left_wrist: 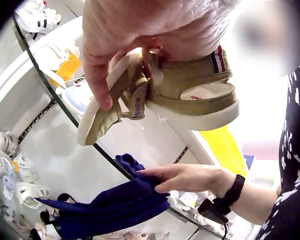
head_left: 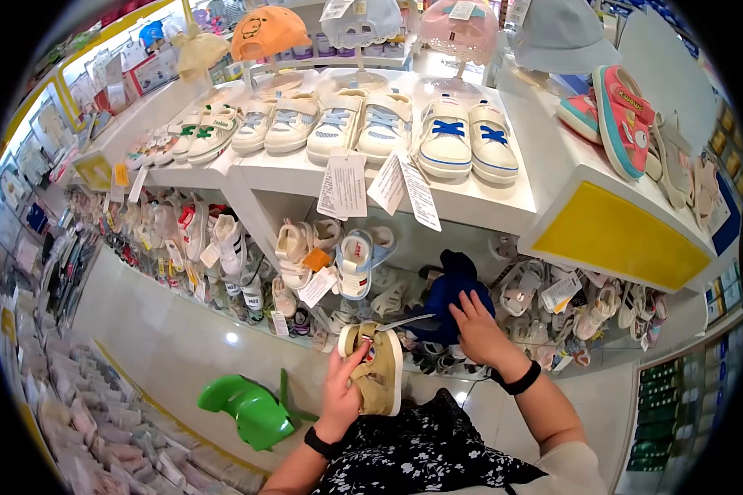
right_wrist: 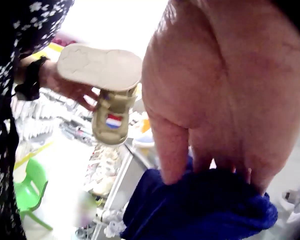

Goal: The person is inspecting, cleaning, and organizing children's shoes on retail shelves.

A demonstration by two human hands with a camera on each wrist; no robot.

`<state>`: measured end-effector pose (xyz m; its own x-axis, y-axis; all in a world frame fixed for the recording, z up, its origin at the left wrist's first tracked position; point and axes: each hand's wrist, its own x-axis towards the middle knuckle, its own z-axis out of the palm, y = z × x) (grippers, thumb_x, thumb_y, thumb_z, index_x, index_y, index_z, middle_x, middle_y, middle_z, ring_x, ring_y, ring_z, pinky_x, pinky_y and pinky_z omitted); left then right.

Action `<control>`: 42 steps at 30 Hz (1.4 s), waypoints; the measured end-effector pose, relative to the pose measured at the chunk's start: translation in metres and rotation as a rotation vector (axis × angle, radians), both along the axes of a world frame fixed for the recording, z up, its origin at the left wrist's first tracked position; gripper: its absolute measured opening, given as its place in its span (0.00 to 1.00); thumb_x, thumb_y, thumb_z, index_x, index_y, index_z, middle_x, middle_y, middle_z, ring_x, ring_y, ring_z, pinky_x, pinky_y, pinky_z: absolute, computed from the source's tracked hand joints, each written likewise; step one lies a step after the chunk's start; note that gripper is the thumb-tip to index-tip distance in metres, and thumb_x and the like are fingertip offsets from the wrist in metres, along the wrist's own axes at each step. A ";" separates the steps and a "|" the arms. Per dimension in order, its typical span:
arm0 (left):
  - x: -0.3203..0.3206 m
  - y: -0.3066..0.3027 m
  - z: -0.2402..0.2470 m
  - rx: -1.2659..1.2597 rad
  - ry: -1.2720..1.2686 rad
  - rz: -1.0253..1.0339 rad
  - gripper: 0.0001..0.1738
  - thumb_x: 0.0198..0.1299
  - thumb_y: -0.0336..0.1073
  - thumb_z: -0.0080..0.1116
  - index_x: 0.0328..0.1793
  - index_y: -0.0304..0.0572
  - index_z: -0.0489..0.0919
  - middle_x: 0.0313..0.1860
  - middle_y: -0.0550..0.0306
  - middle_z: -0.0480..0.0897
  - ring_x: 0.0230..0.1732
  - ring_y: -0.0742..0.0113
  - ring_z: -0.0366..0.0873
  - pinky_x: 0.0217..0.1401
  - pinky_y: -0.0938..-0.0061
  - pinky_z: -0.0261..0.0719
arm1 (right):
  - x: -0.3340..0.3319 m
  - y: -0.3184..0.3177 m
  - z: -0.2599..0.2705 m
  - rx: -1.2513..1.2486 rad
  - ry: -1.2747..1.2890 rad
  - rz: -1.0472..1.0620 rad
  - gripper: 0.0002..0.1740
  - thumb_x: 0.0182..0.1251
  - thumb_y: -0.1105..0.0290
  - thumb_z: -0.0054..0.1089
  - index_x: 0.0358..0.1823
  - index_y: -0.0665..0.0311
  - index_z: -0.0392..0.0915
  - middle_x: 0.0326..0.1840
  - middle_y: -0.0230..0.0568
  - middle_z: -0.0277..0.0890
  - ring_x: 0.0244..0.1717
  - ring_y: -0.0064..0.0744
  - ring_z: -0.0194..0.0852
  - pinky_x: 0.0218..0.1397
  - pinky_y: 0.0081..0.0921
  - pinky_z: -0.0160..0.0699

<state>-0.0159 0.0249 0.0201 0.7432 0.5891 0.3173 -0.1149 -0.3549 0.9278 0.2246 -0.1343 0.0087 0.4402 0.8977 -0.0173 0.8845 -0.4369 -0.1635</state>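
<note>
My left hand (head_left: pixel 341 394) grips a pair of small khaki children's sandals (head_left: pixel 375 384) with pale soles. In the left wrist view its fingers wrap over the tops of the sandals (left_wrist: pixel 190 108), and a striped tab shows at one heel. My right hand (head_left: pixel 480 334) rests on a dark blue cloth (head_left: pixel 442 309), its fingers straight and spread in the head view. That cloth (left_wrist: pixel 115 207) lies bunched beside the glass shelf edge (left_wrist: pixel 72 115) in the left wrist view. From the right wrist, the fingertips are partly hidden in its folds.
White children's shoes (head_left: pixel 361 124) with paper tags (head_left: pixel 347 186) line the upper shelf, below several caps (head_left: pixel 270 33) on stands. More small shoes (head_left: pixel 355 264) fill the lower shelves. A green plastic chair (head_left: pixel 252 411) stands on the floor at the left. Packaged goods (head_left: pixel 91 412) line the left side.
</note>
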 end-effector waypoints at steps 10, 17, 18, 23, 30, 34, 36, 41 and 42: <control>0.009 0.037 -0.003 -0.080 -0.018 -0.210 0.33 0.49 0.13 0.39 0.63 0.36 0.75 0.65 0.42 0.68 0.67 0.48 0.66 0.70 0.67 0.60 | 0.064 0.124 0.001 -0.045 0.090 -0.043 0.34 0.55 0.80 0.47 0.68 0.61 0.63 0.74 0.56 0.53 0.74 0.59 0.47 0.75 0.41 0.52; 0.013 0.035 -0.009 -0.135 0.037 -0.266 0.32 0.50 0.14 0.40 0.63 0.36 0.75 0.66 0.42 0.66 0.68 0.48 0.64 0.71 0.66 0.59 | 0.084 0.141 0.004 -0.088 -0.074 -0.410 0.27 0.67 0.68 0.39 0.68 0.56 0.64 0.69 0.60 0.58 0.59 0.64 0.66 0.59 0.44 0.70; 0.013 0.035 -0.014 -0.156 0.035 -0.274 0.31 0.51 0.15 0.40 0.63 0.36 0.75 0.66 0.42 0.66 0.69 0.48 0.64 0.71 0.66 0.59 | 0.087 0.133 -0.011 -0.041 -0.143 -0.475 0.26 0.65 0.67 0.41 0.65 0.63 0.66 0.66 0.63 0.60 0.55 0.62 0.69 0.52 0.46 0.73; 0.016 0.040 -0.019 -0.150 0.048 -0.317 0.27 0.54 0.16 0.42 0.62 0.34 0.75 0.66 0.42 0.66 0.68 0.49 0.64 0.70 0.66 0.60 | 0.056 0.097 -0.016 -0.094 -0.221 -0.515 0.30 0.63 0.53 0.54 0.61 0.66 0.71 0.61 0.58 0.68 0.57 0.56 0.67 0.50 0.40 0.75; 0.030 0.033 -0.011 -0.176 -0.019 -0.353 0.25 0.56 0.18 0.44 0.61 0.34 0.76 0.63 0.45 0.68 0.66 0.51 0.66 0.69 0.67 0.61 | -0.026 0.048 -0.004 0.072 -0.170 -0.424 0.33 0.58 0.52 0.62 0.61 0.63 0.71 0.63 0.54 0.68 0.58 0.53 0.65 0.57 0.43 0.70; 0.037 0.029 -0.005 -0.144 0.003 -0.376 0.26 0.55 0.18 0.44 0.62 0.34 0.75 0.62 0.46 0.69 0.66 0.52 0.66 0.69 0.68 0.60 | -0.045 0.011 -0.021 0.157 -0.132 -0.457 0.26 0.54 0.68 0.61 0.57 0.59 0.75 0.60 0.45 0.71 0.56 0.49 0.67 0.56 0.38 0.72; 0.037 0.028 -0.007 -0.125 0.036 -0.393 0.27 0.55 0.18 0.44 0.63 0.34 0.75 0.62 0.46 0.69 0.66 0.52 0.65 0.70 0.69 0.59 | -0.060 -0.007 -0.010 0.162 -0.120 -0.491 0.24 0.52 0.75 0.57 0.54 0.60 0.77 0.56 0.44 0.73 0.52 0.47 0.69 0.55 0.35 0.72; 0.039 0.024 -0.018 -0.155 -0.027 -0.385 0.29 0.52 0.17 0.42 0.62 0.34 0.75 0.62 0.46 0.69 0.66 0.52 0.65 0.70 0.70 0.58 | -0.072 -0.092 0.029 0.499 0.649 -0.882 0.25 0.50 0.79 0.56 0.53 0.63 0.78 0.46 0.46 0.79 0.49 0.43 0.78 0.55 0.28 0.74; 0.040 0.021 -0.019 -0.169 -0.019 -0.395 0.29 0.51 0.16 0.42 0.62 0.34 0.75 0.63 0.46 0.69 0.66 0.52 0.65 0.70 0.70 0.58 | -0.073 -0.103 0.033 0.653 0.593 -0.978 0.25 0.50 0.80 0.55 0.55 0.63 0.77 0.49 0.47 0.79 0.51 0.41 0.77 0.56 0.26 0.73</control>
<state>0.0245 0.0458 0.0014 0.9171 0.3053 0.2565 -0.2290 -0.1232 0.9656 0.1514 -0.2374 0.0412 0.9842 0.1315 -0.1186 -0.0282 -0.5448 -0.8381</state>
